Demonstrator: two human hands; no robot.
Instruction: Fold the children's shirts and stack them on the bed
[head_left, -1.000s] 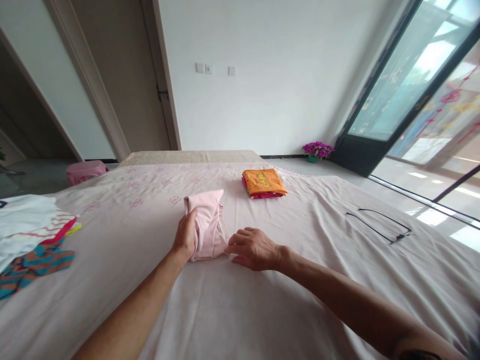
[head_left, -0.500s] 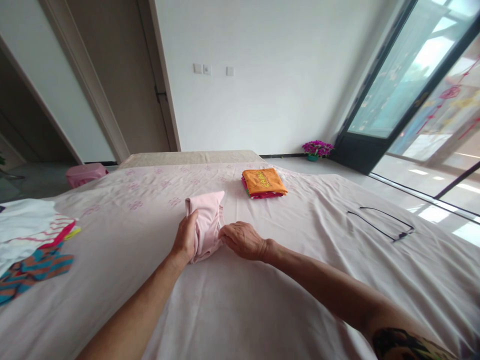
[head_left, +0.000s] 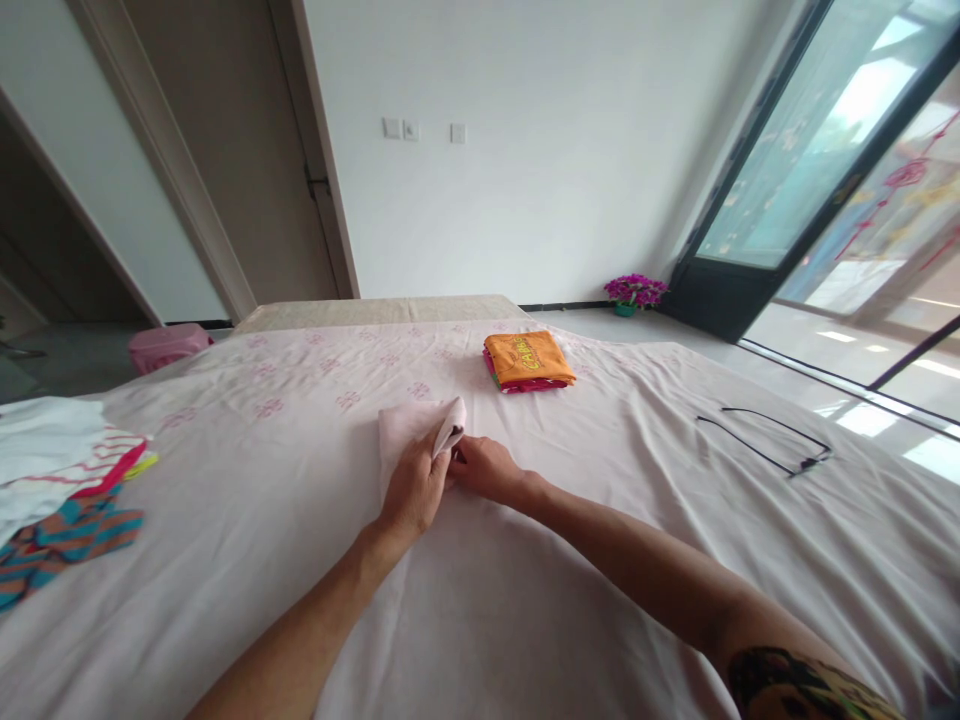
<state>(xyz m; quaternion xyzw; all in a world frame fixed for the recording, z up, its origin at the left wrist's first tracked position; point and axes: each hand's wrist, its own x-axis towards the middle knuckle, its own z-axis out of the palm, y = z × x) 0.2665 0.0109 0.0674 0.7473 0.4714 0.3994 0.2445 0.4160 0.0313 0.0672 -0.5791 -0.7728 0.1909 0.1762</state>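
A folded pink garment [head_left: 400, 424] lies on the pale pink bedsheet [head_left: 570, 630] in front of me; its exact kind does not show. Its right side is turned up and over, with a small dark spot inside the fold. My left hand [head_left: 415, 486] rests over the cloth, thumb and fingers closed on the turned-up edge. Close against it, my right hand [head_left: 486, 468] has its fingers bent in a pinch at the garment's right edge. The fingertips of both hands are partly hidden.
Beyond the hands sits a stack of folded clothes with an orange one [head_left: 529, 360] on top. Black-framed glasses [head_left: 806, 463] lie at the right. Loose clothes [head_left: 52, 450] are heaped at the left edge. A pink stool [head_left: 170, 348] stands on the floor beyond the bed.
My left hand has moved right, from the garment's left side onto its right edge. The garment now lies flatter, with its right side folded over. My right hand stays at that edge.
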